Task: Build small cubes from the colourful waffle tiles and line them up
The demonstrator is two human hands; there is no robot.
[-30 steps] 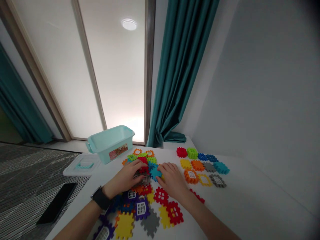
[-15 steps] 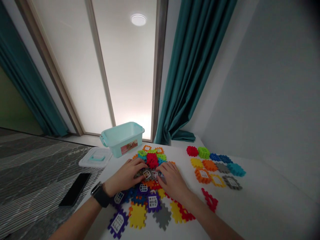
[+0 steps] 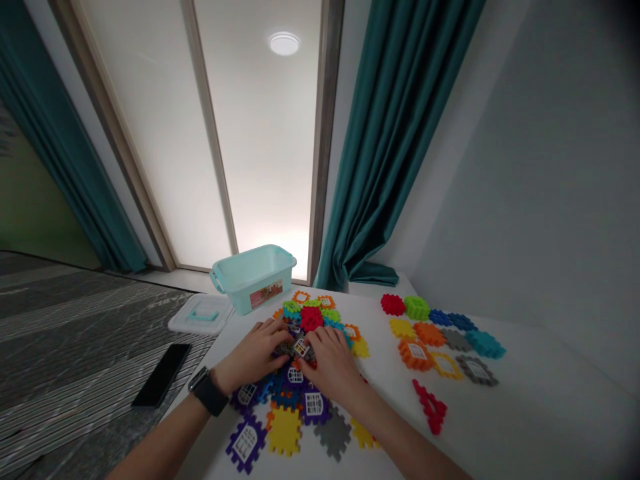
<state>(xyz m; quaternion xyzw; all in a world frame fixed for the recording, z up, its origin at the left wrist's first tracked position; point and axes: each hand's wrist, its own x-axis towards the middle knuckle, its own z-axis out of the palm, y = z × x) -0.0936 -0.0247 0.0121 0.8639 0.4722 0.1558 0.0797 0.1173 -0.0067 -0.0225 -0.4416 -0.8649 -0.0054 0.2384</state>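
Observation:
Over a heap of toothed plastic building blocks, both hands meet around grey blocks. My left hand [image 3: 255, 357], with a black watch on its wrist, curls its fingers over grey blocks at the left side. From the right, my right hand [image 3: 333, 363] grips a grey window block [image 3: 301, 347] with thumb and fingers. Just behind sits a red block [image 3: 311, 318]. Nearer to me lie purple window blocks [image 3: 314, 404], a yellow block [image 3: 285, 431] and a grey flat block [image 3: 333, 433]. The fingers hide part of the grey blocks, so how they join cannot be made out.
A mint-green bin [image 3: 255, 277] stands at the back left, its lid [image 3: 201, 314] beside it. A black phone [image 3: 163, 375] lies left of the white table. Sorted blocks stand in rows at right, among them an orange block [image 3: 415, 353]; a red triangular block [image 3: 430, 407] lies nearer.
The view has shifted slightly, so everything sits further right. My hands have drawn closer together, the right hand now closing around the grey window block.

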